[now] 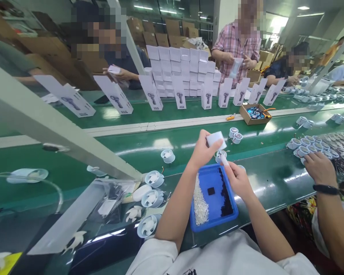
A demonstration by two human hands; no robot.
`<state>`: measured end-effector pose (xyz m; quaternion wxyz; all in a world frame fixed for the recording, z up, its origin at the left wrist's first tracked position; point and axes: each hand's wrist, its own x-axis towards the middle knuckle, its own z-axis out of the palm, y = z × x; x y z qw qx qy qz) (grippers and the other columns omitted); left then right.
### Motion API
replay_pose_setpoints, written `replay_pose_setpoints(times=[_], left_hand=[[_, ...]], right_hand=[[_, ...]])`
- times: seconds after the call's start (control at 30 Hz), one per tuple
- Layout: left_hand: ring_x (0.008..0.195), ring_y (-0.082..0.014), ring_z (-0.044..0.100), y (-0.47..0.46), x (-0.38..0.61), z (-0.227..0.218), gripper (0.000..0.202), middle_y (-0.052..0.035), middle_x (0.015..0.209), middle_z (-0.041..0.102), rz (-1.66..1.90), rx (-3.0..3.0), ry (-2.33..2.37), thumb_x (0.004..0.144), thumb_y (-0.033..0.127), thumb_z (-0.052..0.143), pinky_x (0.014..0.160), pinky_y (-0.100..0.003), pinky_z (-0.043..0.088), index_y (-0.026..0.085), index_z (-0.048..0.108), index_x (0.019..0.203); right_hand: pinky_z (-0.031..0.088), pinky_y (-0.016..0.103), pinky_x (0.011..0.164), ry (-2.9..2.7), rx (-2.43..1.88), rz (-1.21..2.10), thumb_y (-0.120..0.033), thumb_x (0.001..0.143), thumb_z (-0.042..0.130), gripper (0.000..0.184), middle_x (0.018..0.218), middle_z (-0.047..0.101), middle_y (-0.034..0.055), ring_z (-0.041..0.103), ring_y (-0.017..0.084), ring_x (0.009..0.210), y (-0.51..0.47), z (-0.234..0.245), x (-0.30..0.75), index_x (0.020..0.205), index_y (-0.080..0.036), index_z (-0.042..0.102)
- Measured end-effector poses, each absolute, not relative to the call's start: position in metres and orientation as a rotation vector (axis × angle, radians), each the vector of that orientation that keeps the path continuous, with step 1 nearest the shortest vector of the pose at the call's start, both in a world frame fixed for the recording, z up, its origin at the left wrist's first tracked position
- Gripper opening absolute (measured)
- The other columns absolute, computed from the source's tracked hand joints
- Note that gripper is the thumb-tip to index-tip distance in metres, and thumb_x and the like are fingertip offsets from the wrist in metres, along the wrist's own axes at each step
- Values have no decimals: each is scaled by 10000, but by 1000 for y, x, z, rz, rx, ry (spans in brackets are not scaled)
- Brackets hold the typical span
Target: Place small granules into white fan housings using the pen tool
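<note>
Head view: grips white cylindrical plastic fan housing [216, 139] in left hand [202, 152] above blue rectangular plastic tray [215, 226] on dark green bench [275, 179]; pinches slim white stick [224, 159] in right hand [238, 178], just below-right, long axis angled up-left, tip meeting housing's underside.

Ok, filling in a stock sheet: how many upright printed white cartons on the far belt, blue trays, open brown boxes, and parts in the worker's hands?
Upright white cartons printed with a fan: 9
Blue plastic tray: 1
Open brown cardboard box: 1
White plastic fan part gripped by left hand and right hand: 1
Total: 12
</note>
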<state>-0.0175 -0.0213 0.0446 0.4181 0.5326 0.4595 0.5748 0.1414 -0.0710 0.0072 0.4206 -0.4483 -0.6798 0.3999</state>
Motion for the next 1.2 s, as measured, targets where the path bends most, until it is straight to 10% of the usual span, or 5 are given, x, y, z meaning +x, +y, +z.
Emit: replay_pose_setpoints(times=[0.3, 0.63, 0.77, 1.2], left_hand=[[1239, -341, 493, 18, -52, -7, 386, -160, 1225, 551, 568, 1563, 2094, 775, 321, 642, 1004, -412, 422, 197, 547, 1128], [1471, -321, 182, 13, -90, -12, 370, -177, 1539, 252, 836, 1002, 2586, 845, 241, 519, 1203, -488, 177, 160, 554, 1204], [1404, -405, 279, 14, -104, -24, 376, -213, 1454, 351, 743, 848, 2409, 727, 89, 604, 1108, -590, 281, 167, 556, 1092], [1026, -218, 552, 12, -104, 12, 172, -67, 1022, 521, 1428, 1043, 2092, 744, 98, 634, 1033, -378, 422, 202, 532, 834]], right_hand=[[361, 259, 494, -1708, -1264, 1083, -432, 824, 561, 292, 517, 404, -75, 402, 117, 466, -86, -29, 134, 990, -196, 605], [528, 282, 600, -1585, -1095, 1201, -568, 856, 544, 351, 737, 565, -2, 606, 133, 604, -99, -60, 131, 863, -218, 530], [548, 297, 628, -1631, -1081, 1202, -628, 848, 534, 418, 803, 594, 21, 626, 138, 634, -98, -64, 131, 881, -212, 535], [579, 357, 719, -1677, -1107, 1247, -620, 849, 549, 419, 929, 615, 65, 683, 181, 733, -96, -64, 130, 937, -210, 542]])
